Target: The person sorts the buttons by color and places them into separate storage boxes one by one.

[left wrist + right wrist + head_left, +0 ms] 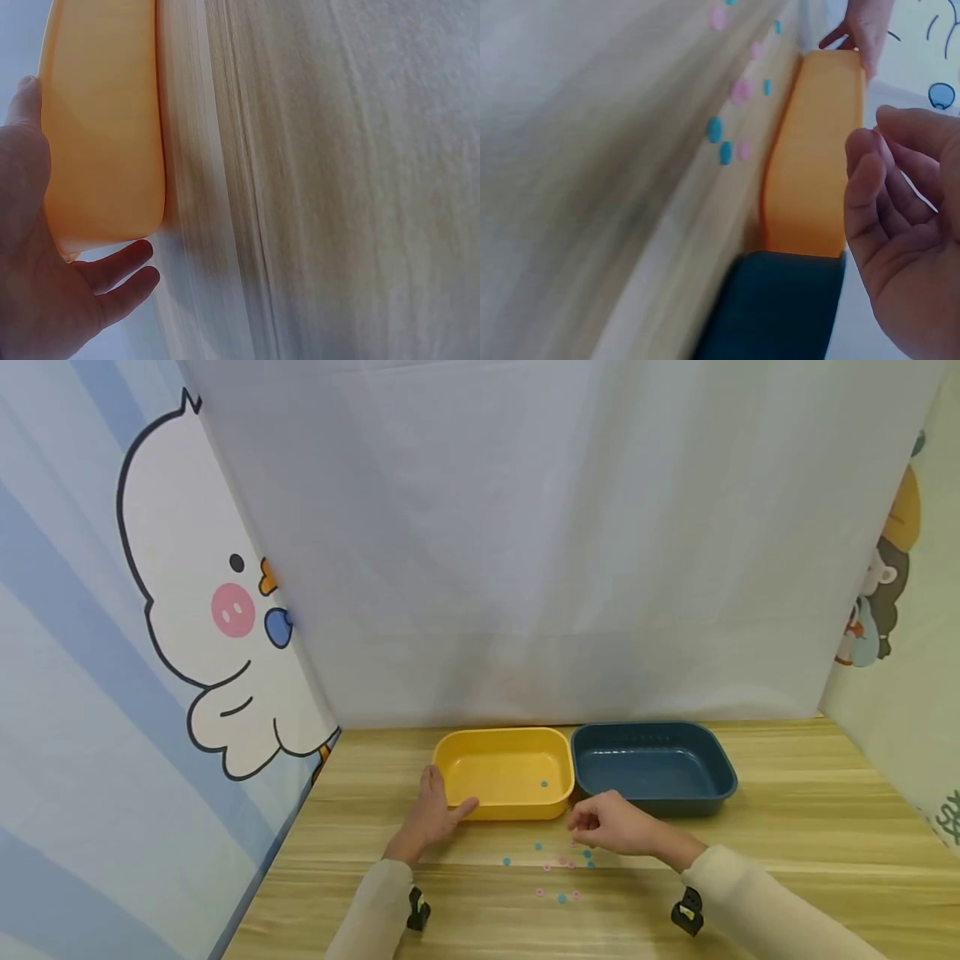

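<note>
My left hand (433, 817) holds the near left corner of a yellow tray (517, 812), its thumb along the front rim and its fingers at the left side. In the left wrist view, two fingertips (135, 262) extend past the tray's lower corner. My right hand (617, 825) is raised just in front of the place where the trays meet. Its thumb and forefinger pinch a tiny pinkish disc (877, 128), mostly hidden by the fingertips. One blue disc (544, 784) lies inside the yellow tray. Several small button-like discs, pink (540, 892) and blue (562, 898), are scattered before it.
A dark blue tray (651, 808) stands right beside the yellow one, with nothing visible inside. Both rest on a wood-grain table (795, 827) near its back edge. Behind hangs a pale curtain (510, 552), and a cartoon-printed sheet (180, 527) borders the left side.
</note>
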`<state>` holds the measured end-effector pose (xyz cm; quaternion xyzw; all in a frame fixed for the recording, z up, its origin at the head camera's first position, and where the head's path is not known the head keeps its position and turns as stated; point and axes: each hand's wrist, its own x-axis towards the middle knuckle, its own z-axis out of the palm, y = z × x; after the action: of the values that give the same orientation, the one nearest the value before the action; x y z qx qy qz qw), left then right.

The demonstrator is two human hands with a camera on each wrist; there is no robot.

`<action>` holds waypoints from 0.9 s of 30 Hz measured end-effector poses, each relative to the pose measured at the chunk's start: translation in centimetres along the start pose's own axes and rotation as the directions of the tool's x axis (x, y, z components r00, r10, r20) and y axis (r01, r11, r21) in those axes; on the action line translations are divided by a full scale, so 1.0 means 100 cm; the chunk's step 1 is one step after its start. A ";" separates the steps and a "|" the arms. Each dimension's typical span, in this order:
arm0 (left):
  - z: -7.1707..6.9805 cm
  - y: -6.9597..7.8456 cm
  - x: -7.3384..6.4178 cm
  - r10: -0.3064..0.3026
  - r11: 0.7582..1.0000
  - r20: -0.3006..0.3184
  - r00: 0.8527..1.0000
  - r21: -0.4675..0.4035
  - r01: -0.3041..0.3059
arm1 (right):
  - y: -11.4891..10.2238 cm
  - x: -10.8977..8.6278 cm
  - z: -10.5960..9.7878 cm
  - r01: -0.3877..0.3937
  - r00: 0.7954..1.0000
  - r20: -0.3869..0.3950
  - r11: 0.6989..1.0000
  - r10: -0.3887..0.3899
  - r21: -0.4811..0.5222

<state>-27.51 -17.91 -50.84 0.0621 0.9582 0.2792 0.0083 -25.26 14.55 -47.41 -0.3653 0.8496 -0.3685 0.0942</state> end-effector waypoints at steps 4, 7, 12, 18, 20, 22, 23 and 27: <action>0.001 -0.002 0.000 0.003 1.000 0.003 1.000 -0.007 -0.003 | 0.007 -0.009 0.006 -0.015 0.998 0.066 1.000 0.016 -0.015; 0.001 -0.003 0.001 0.009 1.000 0.002 1.000 -0.011 -0.009 | 0.012 -0.013 0.010 -0.022 0.995 0.092 0.999 0.025 -0.031; 0.001 -0.002 0.000 0.003 1.000 0.005 1.000 -0.020 -0.003 | 0.022 -0.018 0.014 0.033 0.995 0.096 0.997 -0.026 -0.065; 0.001 -0.002 0.001 -0.006 1.000 0.004 1.000 -0.019 0.006 | 0.031 -0.020 0.018 0.063 0.994 0.097 0.995 -0.055 -0.080; 0.001 -0.001 0.001 -0.007 1.000 0.003 1.000 -0.020 0.007 | 0.034 -0.019 0.019 0.067 0.993 0.098 0.993 -0.058 -0.092; 0.001 -0.001 0.001 -0.011 1.000 0.004 1.000 -0.022 0.011 | 0.037 -0.018 0.020 0.067 0.993 0.101 0.992 -0.056 -0.107; 0.002 -0.001 0.001 -0.014 1.000 0.004 1.000 -0.024 0.014 | 0.038 -0.018 0.020 0.067 0.993 0.103 0.991 -0.056 -0.116; 0.001 -0.001 0.001 -0.023 0.999 0.008 1.000 -0.030 0.023 | 0.040 -0.016 0.021 0.065 0.992 0.115 0.988 -0.049 -0.140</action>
<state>-27.56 -17.90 -50.94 0.0520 0.9545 0.2932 0.0162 -25.44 16.34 -51.83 -0.4152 0.8566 -0.2879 0.1044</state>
